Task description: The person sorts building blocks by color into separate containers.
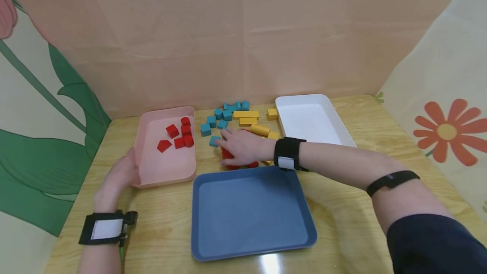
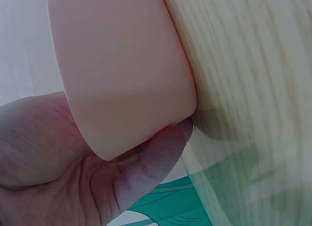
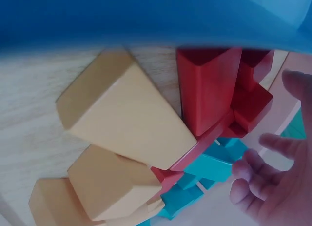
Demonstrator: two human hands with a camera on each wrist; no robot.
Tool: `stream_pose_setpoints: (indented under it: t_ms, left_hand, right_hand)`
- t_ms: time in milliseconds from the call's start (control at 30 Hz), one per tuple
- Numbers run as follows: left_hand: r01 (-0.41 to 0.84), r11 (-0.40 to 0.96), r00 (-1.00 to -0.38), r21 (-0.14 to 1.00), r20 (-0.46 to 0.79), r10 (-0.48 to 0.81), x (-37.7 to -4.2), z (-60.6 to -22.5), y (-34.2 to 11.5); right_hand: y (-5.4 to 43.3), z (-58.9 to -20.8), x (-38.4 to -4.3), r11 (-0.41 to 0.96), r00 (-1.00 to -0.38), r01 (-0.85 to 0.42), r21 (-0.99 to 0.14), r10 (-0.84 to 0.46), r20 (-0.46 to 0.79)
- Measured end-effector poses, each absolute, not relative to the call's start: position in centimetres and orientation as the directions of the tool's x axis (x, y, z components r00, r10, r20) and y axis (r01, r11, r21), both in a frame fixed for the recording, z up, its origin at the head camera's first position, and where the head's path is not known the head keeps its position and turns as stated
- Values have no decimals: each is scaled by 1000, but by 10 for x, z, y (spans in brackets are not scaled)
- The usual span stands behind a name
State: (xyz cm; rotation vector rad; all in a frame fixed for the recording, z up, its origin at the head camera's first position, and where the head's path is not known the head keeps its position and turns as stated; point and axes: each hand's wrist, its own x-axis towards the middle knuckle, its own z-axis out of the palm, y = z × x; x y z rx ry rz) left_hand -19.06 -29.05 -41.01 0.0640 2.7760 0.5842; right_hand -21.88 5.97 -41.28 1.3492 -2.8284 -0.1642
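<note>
My left hand grips the left side of the pink tray; in the left wrist view, thumb base and a finger lie around the tray's corner. Several red blocks lie in that tray's right half. My right hand hovers palm down over more red blocks, partly covering them. Its fingers are spread and loosely bent, with nothing between them in the right wrist view, where the hand is beside red and teal blocks.
Yellow blocks and teal blocks lie together between the pink tray and a white tray at back right. In front stands a blue tray. A paper-covered wall rises behind the wooden table.
</note>
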Motion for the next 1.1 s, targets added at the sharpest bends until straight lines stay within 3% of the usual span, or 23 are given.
stream_pose_setpoints:
  t_ms: [233,433,767,1100]
  left_hand:
    - [-10,910,-955,415,-273,113,-190,-411,-293]
    - [-15,908,-956,418,-271,109,-190,-410,-293]
    - [-19,893,-960,449,-257,109,-189,-410,-291]
    - [-18,893,-965,450,-243,103,-189,-411,-290]
  right_hand:
    - [56,-417,-219,679,-675,-734,18,-727,-127]
    - [50,-411,-221,682,-673,-726,-88,-731,-114]
    - [54,-402,-227,690,-703,-709,-147,-709,64]
    - [47,-391,-224,634,-656,-755,-169,-729,196]
